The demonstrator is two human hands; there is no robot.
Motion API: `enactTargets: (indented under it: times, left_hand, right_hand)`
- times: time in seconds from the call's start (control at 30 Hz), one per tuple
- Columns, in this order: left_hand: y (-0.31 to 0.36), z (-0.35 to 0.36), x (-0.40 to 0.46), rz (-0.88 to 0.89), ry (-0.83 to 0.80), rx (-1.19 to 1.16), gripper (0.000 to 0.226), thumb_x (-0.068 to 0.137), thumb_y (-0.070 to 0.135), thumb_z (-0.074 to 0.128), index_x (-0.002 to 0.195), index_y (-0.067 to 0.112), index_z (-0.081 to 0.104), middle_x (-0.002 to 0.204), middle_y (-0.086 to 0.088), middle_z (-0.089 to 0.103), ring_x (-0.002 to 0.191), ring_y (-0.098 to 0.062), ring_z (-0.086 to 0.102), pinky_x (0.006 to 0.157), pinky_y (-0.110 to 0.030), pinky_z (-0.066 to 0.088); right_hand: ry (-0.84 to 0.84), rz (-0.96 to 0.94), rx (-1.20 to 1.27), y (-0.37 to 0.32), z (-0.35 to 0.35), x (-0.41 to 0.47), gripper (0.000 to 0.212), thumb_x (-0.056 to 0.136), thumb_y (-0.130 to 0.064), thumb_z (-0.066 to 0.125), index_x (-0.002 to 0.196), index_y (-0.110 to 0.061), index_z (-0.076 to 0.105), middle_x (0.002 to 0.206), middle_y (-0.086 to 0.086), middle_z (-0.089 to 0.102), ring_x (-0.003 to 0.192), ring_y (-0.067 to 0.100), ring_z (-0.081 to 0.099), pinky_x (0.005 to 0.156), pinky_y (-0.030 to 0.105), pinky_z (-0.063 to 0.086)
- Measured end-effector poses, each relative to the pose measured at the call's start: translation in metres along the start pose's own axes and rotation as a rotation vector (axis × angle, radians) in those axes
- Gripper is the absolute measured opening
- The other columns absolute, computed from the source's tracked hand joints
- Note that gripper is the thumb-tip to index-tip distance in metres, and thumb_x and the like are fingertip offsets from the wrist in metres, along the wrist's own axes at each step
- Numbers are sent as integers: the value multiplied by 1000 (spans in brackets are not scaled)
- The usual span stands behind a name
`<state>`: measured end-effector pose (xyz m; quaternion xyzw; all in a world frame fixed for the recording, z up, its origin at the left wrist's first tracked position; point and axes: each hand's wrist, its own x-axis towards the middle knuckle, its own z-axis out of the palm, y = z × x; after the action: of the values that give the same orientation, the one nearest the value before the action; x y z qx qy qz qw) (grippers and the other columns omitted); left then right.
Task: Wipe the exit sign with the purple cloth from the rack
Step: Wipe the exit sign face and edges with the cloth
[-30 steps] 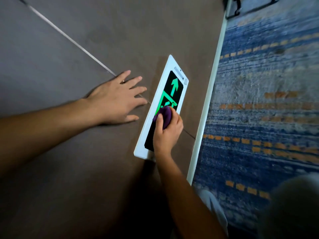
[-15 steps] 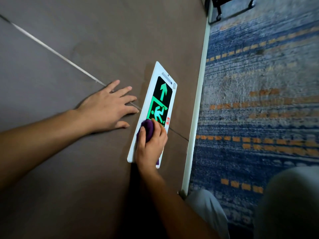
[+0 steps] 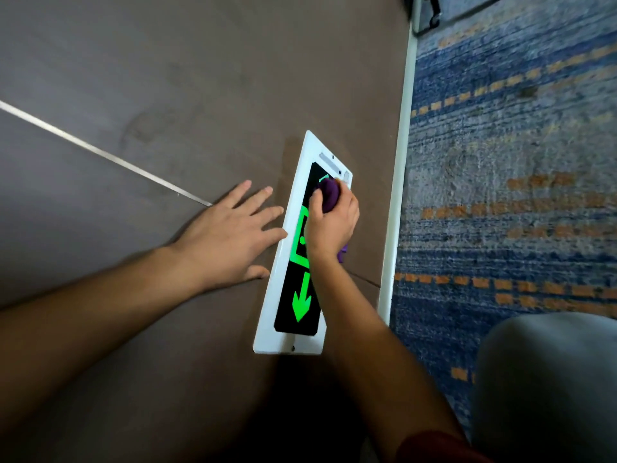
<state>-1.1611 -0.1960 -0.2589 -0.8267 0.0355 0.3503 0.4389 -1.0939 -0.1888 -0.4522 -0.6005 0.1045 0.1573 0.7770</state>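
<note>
A dull brown wall (image 3: 173, 61) fills the view from nine o'clock round to twelve, crossed by a thin metal strip (image 3: 100, 153) that runs down from the left edge toward the centre. A white skirting board (image 3: 399, 182) divides the wall from a blue carpet (image 3: 521, 135) patterned with broken orange stripes, which spreads from one o'clock down to four. At one o'clock, by the top edge, the dark metal legs of some furniture (image 3: 434, 11) stand on the carpet; the light is dim and even.
</note>
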Motion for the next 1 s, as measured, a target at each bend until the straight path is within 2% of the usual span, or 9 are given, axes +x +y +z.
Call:
enactTargets:
  times: [0.13,0.23,0.4,0.5,0.63,0.8,0.9,1.0]
  left_hand:
    - [1,0,4,17,3,-39,75,93,68,46,157,31,30,170,-7,19,158,-34,3,126,-56,-3]
    - [-2,-1,10,27,0,-67,73,94,65,49,156,29,32,169,-7,21,158,-34,4,126,-56,-2]
    - [-3,1,12,18,61,-70,65,97,60,45,152,26,39,166,-6,30,157,-34,12,126,-55,3]
    - [-4,3,12,11,49,-53,67,96,61,45,154,28,36,166,-5,28,157,-33,11,127,-54,0]
    - [-6,3,7,5,65,-42,68,96,65,41,154,31,37,166,-2,31,157,-32,13,127,-52,2]
    - [-7,1,4,-36,78,-59,63,95,65,37,149,33,46,161,1,41,155,-29,22,127,-52,10]
    - [-2,-2,4,-85,45,-53,64,94,68,32,150,37,42,165,4,34,157,-27,15,127,-51,5]
    - [8,-5,-5,-140,20,-47,63,96,69,29,152,40,36,169,4,25,159,-26,7,127,-51,0]
  right_hand:
    - [-8,-22,26,-15,18,49,46,94,-30,68,138,-22,62,139,6,61,135,27,50,113,39,39]
    - [-47,-55,54,-19,24,65,48,91,-33,71,137,-26,62,140,1,60,134,23,51,112,37,40]
    - [-95,-224,104,-28,28,56,49,90,-32,75,136,-21,63,137,3,62,129,22,55,108,31,41]
    - [-82,-242,104,-22,19,40,49,91,-30,74,137,-19,62,137,3,63,128,21,56,108,27,40]
    - [-90,-117,60,8,-6,16,54,93,-30,73,143,-18,57,141,5,61,133,23,54,114,38,42]
    - [-66,-45,25,37,-35,-53,55,91,-33,70,142,-24,54,140,3,58,131,20,51,108,31,41]
    - [-74,-28,12,45,-48,-91,60,89,-28,72,145,-20,52,147,6,54,141,27,47,117,40,39]
    - [-116,4,6,49,-59,-119,67,90,-30,71,151,-20,44,153,3,49,147,26,42,120,49,39]
